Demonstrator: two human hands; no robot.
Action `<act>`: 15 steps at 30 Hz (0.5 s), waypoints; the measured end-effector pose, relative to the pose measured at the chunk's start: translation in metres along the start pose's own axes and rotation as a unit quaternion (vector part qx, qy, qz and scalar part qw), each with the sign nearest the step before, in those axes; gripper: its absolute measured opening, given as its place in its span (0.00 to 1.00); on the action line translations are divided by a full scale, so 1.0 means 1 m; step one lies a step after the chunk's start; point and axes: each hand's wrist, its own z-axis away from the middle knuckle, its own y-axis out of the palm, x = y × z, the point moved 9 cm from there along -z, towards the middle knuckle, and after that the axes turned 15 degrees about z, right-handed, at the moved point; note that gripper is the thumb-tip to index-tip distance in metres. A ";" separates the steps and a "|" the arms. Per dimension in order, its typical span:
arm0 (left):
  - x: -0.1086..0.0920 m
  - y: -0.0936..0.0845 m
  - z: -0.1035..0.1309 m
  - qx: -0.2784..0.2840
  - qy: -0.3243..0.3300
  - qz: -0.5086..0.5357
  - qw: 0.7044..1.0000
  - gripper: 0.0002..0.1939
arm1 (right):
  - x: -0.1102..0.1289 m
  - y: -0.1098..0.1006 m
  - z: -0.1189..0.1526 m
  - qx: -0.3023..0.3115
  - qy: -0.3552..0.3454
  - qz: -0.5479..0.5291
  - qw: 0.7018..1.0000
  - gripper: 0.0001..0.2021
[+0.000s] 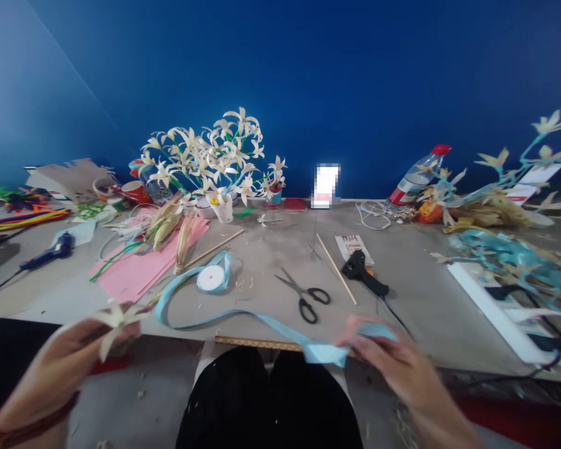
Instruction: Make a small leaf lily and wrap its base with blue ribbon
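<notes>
While each hand holds its own piece, the gap between them: wide, with the white flower (120,318) on one side of the person's lap and the pinched stretch of blue ribbon (325,353) on the other, well apart, both at about the near edge of the table (266,234).
Left hand (72,355): fingers closed in a light grip around the base of the flower, its petals splayed over them; I can't make out how the stem runs behind.
Right hand (395,358): thumb and forefinger brought together on the ribbon, one flat piece jutting leftward past the fingertips and another fold lying above the knuckles; blur hides exactly how it is pinched.
Flower from the right fingertips: straight across to the left, at nearly the same depth, so the left hand is the one that has it.
Ribbon's long axis: sideways, bending round near the flower, then crossing the front of the table and slanting nearer the person as it reaches the right hand.
Ribbon roll (210,278): farther in on the table, between the hands but nearer the left.
Scissors (303,298): just beyond the ribbon, nearer the right hand, blades pointing away and to the left, handles towards the person.
Black glue gun (367,274): beyond the right hand, its cord running down behind that hand.
Thin stick (336,269): between scissors and glue gun, lying aslant.
</notes>
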 end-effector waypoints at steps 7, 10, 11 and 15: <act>0.039 0.211 0.059 0.318 0.001 0.193 0.928 0.09 | -0.010 0.098 -0.031 0.094 0.069 -0.165 0.979 0.18; 0.047 0.240 0.075 0.349 -0.013 0.233 0.908 0.06 | -0.024 0.110 -0.019 0.085 0.118 -0.204 0.968 0.18; 0.049 0.245 0.078 0.354 -0.020 0.240 0.904 0.06 | -0.024 0.111 -0.016 0.082 0.122 -0.203 0.968 0.18; 0.055 0.258 0.079 0.358 -0.026 0.247 0.900 0.05 | -0.020 0.121 -0.013 0.098 0.130 -0.198 0.967 0.20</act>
